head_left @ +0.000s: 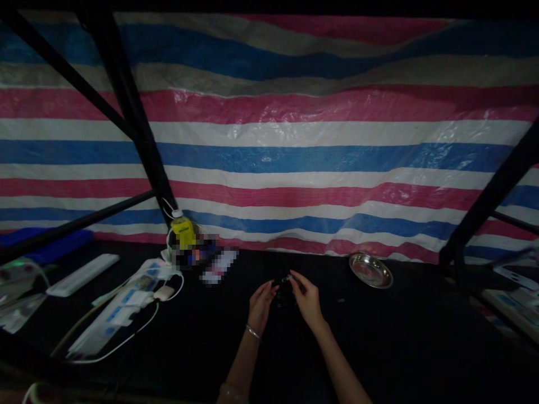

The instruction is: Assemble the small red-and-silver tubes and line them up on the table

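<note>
Part (284, 279), small and dark with a paler spot at its right end, sits between my fingertips, and I cannot make out its exact shape. My left hand (261, 307) has its fingers closed on the end towards nine o'clock, the thumb and forefinger pinched together. My right hand (308, 300) comes in from the five o'clock side, its thumb and forefinger pinching the other end. Around my left wrist is a bangle (253, 332).

Taking the part as the middle of the dial, some dark bits (287, 300) lie at six o'clock, between my hands, too dim to tell apart. The surface (404, 342) under everything is black. Just past three o'clock, near my right hand, lies a tiny chip (341, 301); farther out at three o'clock is a shiny round dish (356, 274).

Over at ten o'clock a yellow bottle (183, 233) with a white cap stands at the foot of a black post (145, 143). Between it and my left hand a patch is blurred into squares. Between eight and nine o'clock a white power strip (120, 314) lies slantwise, with a pale plug (164, 293) beside its far end and a white cable (130, 343) looping round. A white bar (84, 276) and a blue tray (67, 242) are well out at nine. At twelve o'clock hangs a striped sheet (286, 157).
</note>
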Action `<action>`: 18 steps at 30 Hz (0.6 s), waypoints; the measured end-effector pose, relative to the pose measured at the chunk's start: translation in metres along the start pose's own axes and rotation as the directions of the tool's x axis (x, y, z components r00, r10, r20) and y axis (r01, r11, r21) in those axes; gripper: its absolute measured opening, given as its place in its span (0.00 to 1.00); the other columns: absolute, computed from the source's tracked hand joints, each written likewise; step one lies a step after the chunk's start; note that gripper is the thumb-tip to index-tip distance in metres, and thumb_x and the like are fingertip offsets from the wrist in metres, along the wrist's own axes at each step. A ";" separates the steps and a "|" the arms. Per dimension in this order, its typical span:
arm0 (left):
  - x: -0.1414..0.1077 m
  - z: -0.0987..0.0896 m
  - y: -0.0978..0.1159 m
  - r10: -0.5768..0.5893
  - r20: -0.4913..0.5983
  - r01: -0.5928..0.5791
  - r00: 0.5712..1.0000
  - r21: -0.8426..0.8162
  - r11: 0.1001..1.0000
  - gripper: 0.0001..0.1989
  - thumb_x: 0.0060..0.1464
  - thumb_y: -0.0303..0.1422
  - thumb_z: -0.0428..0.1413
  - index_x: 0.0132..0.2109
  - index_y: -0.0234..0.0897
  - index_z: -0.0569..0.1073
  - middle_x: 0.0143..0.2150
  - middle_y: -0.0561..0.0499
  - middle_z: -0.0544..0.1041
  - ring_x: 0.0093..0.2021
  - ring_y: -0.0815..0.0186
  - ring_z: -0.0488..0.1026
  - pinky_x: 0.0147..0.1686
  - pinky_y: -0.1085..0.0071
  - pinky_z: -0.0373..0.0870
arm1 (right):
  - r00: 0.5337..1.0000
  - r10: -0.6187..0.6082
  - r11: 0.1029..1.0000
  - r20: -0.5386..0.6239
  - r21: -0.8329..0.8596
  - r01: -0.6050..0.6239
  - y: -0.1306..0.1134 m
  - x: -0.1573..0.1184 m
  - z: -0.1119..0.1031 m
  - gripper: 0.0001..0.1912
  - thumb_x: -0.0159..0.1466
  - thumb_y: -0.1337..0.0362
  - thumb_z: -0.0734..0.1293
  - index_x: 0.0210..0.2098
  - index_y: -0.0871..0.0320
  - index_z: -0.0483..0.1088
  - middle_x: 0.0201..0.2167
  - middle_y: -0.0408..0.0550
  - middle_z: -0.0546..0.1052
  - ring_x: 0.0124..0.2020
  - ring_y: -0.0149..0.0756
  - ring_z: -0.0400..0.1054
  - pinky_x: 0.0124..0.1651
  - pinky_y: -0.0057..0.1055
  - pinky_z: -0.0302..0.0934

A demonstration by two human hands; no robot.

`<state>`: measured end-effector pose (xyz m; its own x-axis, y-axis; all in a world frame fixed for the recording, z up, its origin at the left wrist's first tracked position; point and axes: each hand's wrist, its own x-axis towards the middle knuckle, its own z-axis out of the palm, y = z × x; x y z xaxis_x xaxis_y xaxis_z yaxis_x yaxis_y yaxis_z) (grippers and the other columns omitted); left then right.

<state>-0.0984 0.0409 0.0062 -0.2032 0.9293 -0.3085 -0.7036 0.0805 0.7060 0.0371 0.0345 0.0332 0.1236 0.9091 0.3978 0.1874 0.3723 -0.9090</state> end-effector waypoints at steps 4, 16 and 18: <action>0.002 -0.003 -0.003 0.012 0.030 -0.013 0.999 0.039 0.999 0.08 0.41 0.22 0.62 0.33 0.30 0.76 0.31 0.47 0.78 0.30 0.70 0.75 0.31 0.77 0.69 | 1.000 -0.006 1.000 -0.010 -0.015 0.006 0.002 0.002 -0.006 0.17 0.59 0.56 0.63 0.43 0.57 0.73 0.36 0.50 0.77 0.33 0.37 0.70 0.38 0.34 0.65; 0.021 -0.003 -0.009 0.325 0.194 -0.378 0.926 0.452 0.808 0.16 0.38 0.38 0.62 0.36 0.32 0.75 0.28 0.49 0.77 0.27 0.67 0.73 0.31 0.70 0.70 | 0.991 -0.083 0.957 0.105 -0.268 0.109 0.029 0.010 -0.045 0.10 0.59 0.57 0.65 0.35 0.53 0.76 0.32 0.48 0.77 0.38 0.40 0.65 0.43 0.37 0.58; 0.027 -0.001 -0.010 0.350 0.235 -0.421 0.907 0.508 0.751 0.15 0.39 0.38 0.61 0.35 0.33 0.75 0.30 0.48 0.77 0.30 0.65 0.73 0.33 0.69 0.70 | 0.993 -0.067 0.957 0.100 -0.274 0.092 0.038 0.009 -0.046 0.11 0.59 0.56 0.64 0.34 0.53 0.76 0.32 0.48 0.77 0.39 0.40 0.65 0.43 0.36 0.58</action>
<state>-0.0979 0.0651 -0.0096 -0.2704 0.9557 0.1167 -0.0973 -0.1477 0.9842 0.0904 0.0483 0.0081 0.0124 0.8965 0.4429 0.4573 0.3888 -0.7998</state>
